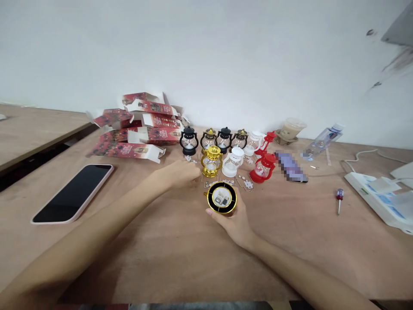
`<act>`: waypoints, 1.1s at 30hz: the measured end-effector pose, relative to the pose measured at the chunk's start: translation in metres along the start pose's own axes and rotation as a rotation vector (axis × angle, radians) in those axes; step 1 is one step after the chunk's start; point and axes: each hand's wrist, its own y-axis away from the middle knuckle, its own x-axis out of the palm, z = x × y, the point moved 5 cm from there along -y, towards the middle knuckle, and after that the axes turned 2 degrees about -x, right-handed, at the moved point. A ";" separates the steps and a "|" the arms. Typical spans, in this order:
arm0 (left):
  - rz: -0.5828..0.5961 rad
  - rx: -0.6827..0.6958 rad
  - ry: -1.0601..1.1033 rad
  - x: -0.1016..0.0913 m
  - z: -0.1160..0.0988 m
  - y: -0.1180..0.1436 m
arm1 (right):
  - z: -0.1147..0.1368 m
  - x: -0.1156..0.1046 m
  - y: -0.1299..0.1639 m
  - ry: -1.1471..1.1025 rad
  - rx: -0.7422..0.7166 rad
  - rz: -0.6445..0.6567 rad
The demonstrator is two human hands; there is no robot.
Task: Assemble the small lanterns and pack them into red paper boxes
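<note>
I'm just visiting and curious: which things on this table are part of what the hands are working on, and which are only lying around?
In use: gold lantern held in the right hand; small loose parts at the left hand; the row of lanterns; red boxes.

Lying about: phone, screwdriver, water bottle, cup.

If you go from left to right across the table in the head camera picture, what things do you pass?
Phone → red boxes → left hand → gold lantern base in the right hand → red lantern → screwdriver → white power strip.
</note>
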 end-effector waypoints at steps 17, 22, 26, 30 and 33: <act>-0.013 -0.079 0.061 0.020 0.013 -0.012 | -0.001 0.002 0.000 -0.006 0.000 0.002; -0.061 -0.084 0.053 0.017 0.013 -0.011 | 0.002 0.002 -0.002 -0.013 0.014 -0.002; -0.077 -0.059 0.045 0.014 0.005 -0.007 | 0.003 0.003 -0.002 -0.012 0.014 0.006; -0.102 -0.061 0.002 0.003 -0.003 0.000 | 0.001 0.003 -0.001 -0.004 0.017 0.000; -0.168 -0.081 -0.062 -0.018 -0.004 0.011 | 0.001 0.002 -0.001 0.004 0.016 -0.017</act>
